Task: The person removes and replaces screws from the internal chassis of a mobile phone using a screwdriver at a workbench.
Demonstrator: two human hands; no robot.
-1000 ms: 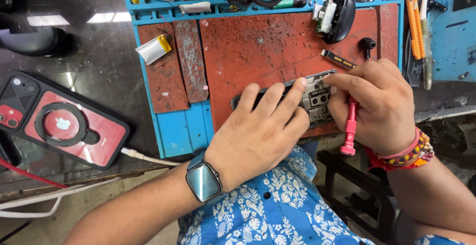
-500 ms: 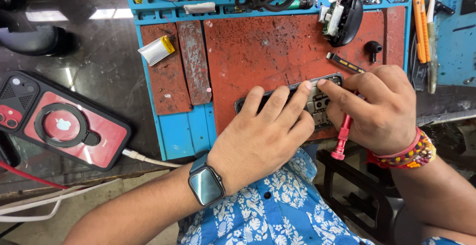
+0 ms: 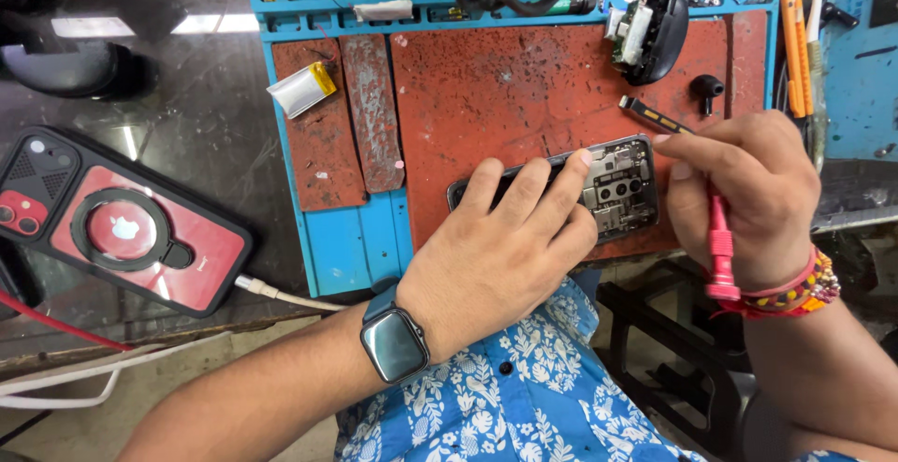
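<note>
Near the front edge of the red repair mat [image 3: 524, 88], both hands are on an opened phone [image 3: 617, 186]. The left hand [image 3: 500, 252] lies flat across the phone's dark lower half, fingers spread and pressing down, index fingertip right at the edge of the exposed metal shielding. That looks like a steadying hold, pinning the phone so it cannot skid on the mat. The wrist is bent in from the lower left, with a smartwatch [image 3: 395, 345] face-up on it.

The right hand [image 3: 739, 191] is curled closed around a red-handled screwdriver [image 3: 718, 247], pen-fashion; the handle sticks out below the palm towards the person, and the tip is hidden behind the fingers, so I cannot tell whether it touches the phone. Beaded bracelets [image 3: 795, 294] circle that wrist.

Moving outward: just beyond the right hand's knuckles lies a small dark strip-shaped tool [image 3: 655, 116], and past it a black knob-like part [image 3: 706, 88]. Towards the mat's far right corner sits a dark rounded part with a white component inside [image 3: 645, 36]. On the mat's left panel rests a small silver pouch battery [image 3: 301, 90]. Off the mat, on the dark worktop [image 3: 187, 69] to the left, a phone in a red and black case [image 3: 112, 223] lies back-up with a white cable [image 3: 281, 294] running from it.
</note>
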